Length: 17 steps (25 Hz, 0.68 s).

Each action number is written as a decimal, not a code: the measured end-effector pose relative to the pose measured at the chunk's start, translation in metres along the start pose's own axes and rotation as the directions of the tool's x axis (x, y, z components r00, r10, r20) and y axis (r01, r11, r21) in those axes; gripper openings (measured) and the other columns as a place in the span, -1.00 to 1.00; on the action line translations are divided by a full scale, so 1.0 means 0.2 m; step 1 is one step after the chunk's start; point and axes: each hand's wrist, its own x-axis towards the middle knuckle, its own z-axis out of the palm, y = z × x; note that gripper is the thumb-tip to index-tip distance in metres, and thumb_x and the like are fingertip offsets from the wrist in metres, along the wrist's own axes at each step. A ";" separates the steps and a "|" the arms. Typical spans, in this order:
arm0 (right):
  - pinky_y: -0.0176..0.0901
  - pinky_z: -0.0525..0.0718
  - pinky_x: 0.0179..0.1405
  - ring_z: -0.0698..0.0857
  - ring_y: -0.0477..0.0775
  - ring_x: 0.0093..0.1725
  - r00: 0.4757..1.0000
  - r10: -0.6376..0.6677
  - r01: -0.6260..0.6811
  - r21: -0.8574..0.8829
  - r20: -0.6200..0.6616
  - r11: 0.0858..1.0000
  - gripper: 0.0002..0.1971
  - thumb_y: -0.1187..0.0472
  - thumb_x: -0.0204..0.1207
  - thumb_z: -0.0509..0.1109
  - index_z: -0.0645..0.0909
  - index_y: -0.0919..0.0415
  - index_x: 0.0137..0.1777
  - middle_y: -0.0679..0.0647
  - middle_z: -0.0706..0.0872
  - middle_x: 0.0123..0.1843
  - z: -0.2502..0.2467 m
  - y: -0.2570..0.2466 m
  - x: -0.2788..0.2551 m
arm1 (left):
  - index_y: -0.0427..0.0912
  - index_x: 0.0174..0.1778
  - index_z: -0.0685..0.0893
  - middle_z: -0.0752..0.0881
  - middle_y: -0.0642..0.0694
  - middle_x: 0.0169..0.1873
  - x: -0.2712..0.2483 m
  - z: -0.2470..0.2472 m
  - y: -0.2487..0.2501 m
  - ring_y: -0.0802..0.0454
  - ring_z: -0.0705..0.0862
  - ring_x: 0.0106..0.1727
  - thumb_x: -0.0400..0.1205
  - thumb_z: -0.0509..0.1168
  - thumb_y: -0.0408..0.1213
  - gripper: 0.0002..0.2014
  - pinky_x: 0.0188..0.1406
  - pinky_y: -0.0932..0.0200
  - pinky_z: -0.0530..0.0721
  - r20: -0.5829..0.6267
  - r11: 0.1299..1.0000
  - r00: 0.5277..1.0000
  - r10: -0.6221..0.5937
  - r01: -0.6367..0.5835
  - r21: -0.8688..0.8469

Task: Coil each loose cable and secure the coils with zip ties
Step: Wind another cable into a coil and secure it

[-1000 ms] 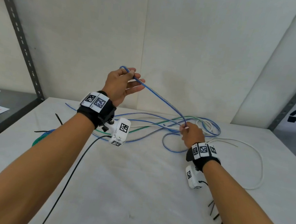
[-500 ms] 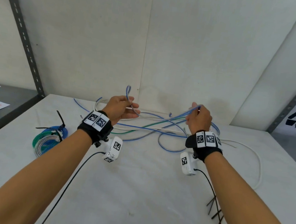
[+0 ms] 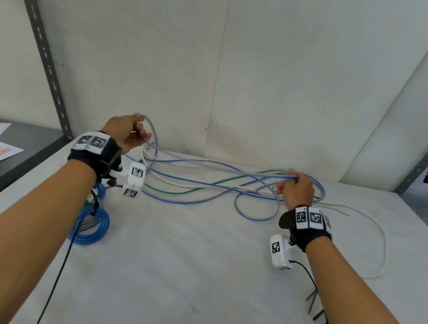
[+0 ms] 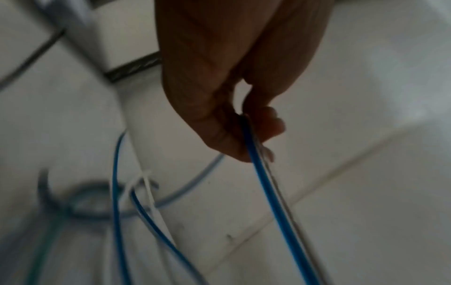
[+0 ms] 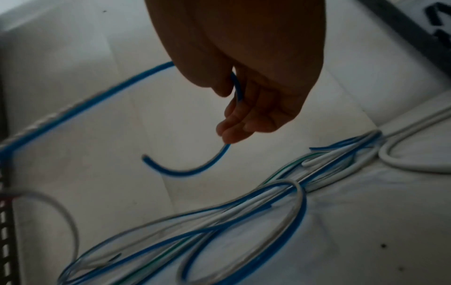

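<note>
Blue cable point(image 3: 207, 164) stretched above the white table point(image 3: 191, 281), the left hand point(image 3: 124, 132) pinching one end high, the right hand point(image 3: 296, 190) curled round the other, hands well apart. Under the span, a tangle: green cable point(image 3: 184, 191), white cable point(image 3: 377, 237), more blue loops. A tied blue coil point(image 3: 90, 227) lies beneath the left forearm; black zip ties point(image 3: 317, 308) by the right.
</note>
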 end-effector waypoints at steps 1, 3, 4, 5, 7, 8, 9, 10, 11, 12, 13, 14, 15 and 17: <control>-0.04 0.74 -0.32 0.72 0.04 -0.50 0.997 -0.013 0.013 0.006 0.077 1.000 -0.79 0.44 0.67 0.21 0.67 0.24 -0.02 0.32 0.82 -0.06 0.03 0.00 -0.01 | -0.19 0.16 0.63 0.50 0.03 -0.55 -0.03 0.02 0.00 0.10 0.55 -0.49 0.81 0.18 -0.26 -0.85 -0.21 0.17 0.82 0.077 0.988 0.995 0.063 -0.073 0.133; 0.03 0.81 -0.32 0.77 0.09 -0.45 0.984 -0.046 0.051 -0.021 0.172 0.998 -0.75 0.52 0.61 0.26 0.72 0.25 -0.10 0.25 0.81 0.12 0.09 -0.02 -0.04 | -0.09 0.25 0.65 0.57 0.07 -0.43 -0.10 0.08 -0.01 0.12 0.62 -0.36 0.83 0.14 -0.25 -0.80 -0.20 0.18 0.78 0.286 0.949 0.950 0.127 -0.200 0.242; 0.04 0.84 -0.28 0.79 0.08 -0.38 0.977 -0.062 0.074 -0.046 0.206 0.996 -0.77 0.50 0.60 0.30 0.73 0.24 -0.12 0.24 0.83 0.09 0.11 -0.05 -0.06 | -0.04 0.27 0.66 0.62 0.08 -0.34 -0.13 0.12 0.00 0.13 0.65 -0.30 0.84 0.14 -0.25 -0.79 -0.17 0.20 0.73 0.369 0.938 0.916 0.156 -0.255 0.236; 0.06 0.85 -0.22 0.81 0.07 -0.27 0.969 -0.082 0.098 -0.058 0.234 0.994 -0.78 0.48 0.60 0.32 0.74 0.23 -0.12 0.25 0.84 0.00 0.13 -0.06 -0.09 | -0.01 0.27 0.67 0.65 0.09 -0.27 -0.15 0.15 0.01 0.13 0.65 -0.26 0.83 0.15 -0.24 -0.79 -0.16 0.20 0.69 0.428 0.929 0.884 0.189 -0.302 0.214; 0.10 0.84 -0.08 0.81 0.10 -0.09 0.954 -0.115 0.133 -0.045 0.275 0.990 -0.81 0.47 0.59 0.32 0.73 0.25 -0.10 0.22 0.83 -0.21 0.16 -0.07 -0.12 | 0.03 0.27 0.67 0.65 0.10 -0.20 -0.18 0.19 0.04 0.14 0.59 -0.23 0.82 0.17 -0.24 -0.79 -0.12 0.17 0.65 0.489 0.915 0.835 0.252 -0.371 0.161; 0.10 0.82 -0.04 0.82 0.12 -0.09 0.949 -0.125 0.140 -0.032 0.288 0.990 -0.83 0.46 0.59 0.33 0.73 0.26 -0.09 0.18 0.82 -0.26 0.16 -0.08 -0.13 | 0.04 0.28 0.67 0.64 0.09 -0.19 -0.20 0.21 0.05 0.14 0.57 -0.24 0.82 0.18 -0.24 -0.79 -0.09 0.14 0.65 0.502 0.912 0.821 0.272 -0.387 0.139; 0.09 0.81 -0.05 0.82 0.15 -0.17 0.946 -0.121 0.127 0.001 0.302 0.992 -0.87 0.43 0.59 0.35 0.72 0.28 -0.07 0.16 0.81 -0.29 0.16 -0.09 -0.14 | 0.03 0.30 0.66 0.62 0.09 -0.20 -0.21 0.23 0.06 0.14 0.55 -0.25 0.82 0.18 -0.24 -0.78 -0.07 0.12 0.65 0.517 0.911 0.810 0.277 -0.393 0.127; 0.05 0.81 -0.11 0.80 0.14 -0.27 0.941 -0.099 0.083 0.063 0.324 0.995 -0.91 0.41 0.58 0.36 0.70 0.31 -0.03 0.15 0.80 -0.32 0.16 -0.11 -0.14 | 0.03 0.30 0.66 0.61 0.08 -0.21 -0.22 0.24 0.05 0.13 0.52 -0.27 0.82 0.18 -0.25 -0.78 -0.08 0.12 0.64 0.531 0.908 0.802 0.275 -0.398 0.131; -0.04 0.79 -0.20 0.78 0.12 -0.35 0.929 -0.070 0.008 0.170 0.364 0.985 -0.91 0.41 0.57 0.34 0.67 0.35 -0.01 0.14 0.79 -0.35 0.15 -0.15 -0.15 | 0.02 0.30 0.67 0.59 0.08 -0.22 -0.22 0.24 0.03 0.13 0.49 -0.29 0.82 0.17 -0.26 -0.77 -0.12 0.14 0.61 0.540 0.903 0.798 0.267 -0.403 0.150; -0.13 0.77 -0.29 0.77 0.09 -0.40 0.900 -0.043 -0.107 0.317 0.433 0.943 -0.90 0.42 0.57 0.30 0.64 0.38 0.01 0.14 0.80 -0.38 0.14 -0.18 -0.15 | 0.01 0.28 0.69 0.57 0.07 -0.25 -0.22 0.25 0.01 0.14 0.45 -0.33 0.82 0.16 -0.27 -0.76 -0.16 0.16 0.56 0.543 0.897 0.801 0.252 -0.405 0.180; -0.20 0.74 -0.36 0.78 0.08 -0.41 0.872 -0.030 -0.199 0.410 0.488 0.890 -0.87 0.45 0.61 0.25 0.63 0.38 0.04 0.15 0.82 -0.35 0.10 -0.23 -0.16 | -0.01 0.25 0.73 0.53 0.07 -0.28 -0.23 0.26 -0.02 0.15 0.42 -0.36 0.81 0.15 -0.29 -0.75 -0.21 0.18 0.50 0.537 0.891 0.811 0.235 -0.400 0.215; -0.23 0.73 -0.38 0.80 0.08 -0.38 0.851 -0.031 -0.237 0.437 0.524 0.868 -0.80 0.48 0.67 0.19 0.64 0.36 0.11 0.16 0.84 -0.27 0.07 -0.27 -0.18 | -0.04 0.20 0.76 0.50 0.09 -0.31 -0.23 0.27 -0.05 0.16 0.38 -0.39 0.80 0.16 -0.29 -0.75 -0.24 0.18 0.45 0.523 0.877 0.821 0.227 -0.406 0.256; -0.24 0.73 -0.38 0.82 0.11 -0.33 0.830 -0.027 -0.237 0.396 0.557 0.887 -0.73 0.49 0.69 0.16 0.66 0.32 0.20 0.20 0.85 -0.16 0.04 -0.29 -0.19 | -0.05 0.16 0.78 0.47 0.11 -0.34 -0.24 0.28 -0.09 0.17 0.35 -0.40 0.80 0.19 -0.26 -0.76 -0.26 0.19 0.41 0.511 0.851 0.826 0.237 -0.431 0.302; -0.19 0.76 -0.32 0.83 0.25 -0.17 0.803 0.004 -0.124 0.160 0.596 0.979 -0.65 0.45 0.70 0.15 0.62 0.23 0.38 0.30 0.81 0.09 0.00 -0.32 -0.18 | -0.09 0.11 0.79 0.47 0.20 -0.42 -0.26 0.30 -0.15 0.16 0.33 -0.35 0.80 0.23 -0.21 -0.79 -0.28 0.21 0.39 0.504 0.786 0.819 0.272 -0.492 0.375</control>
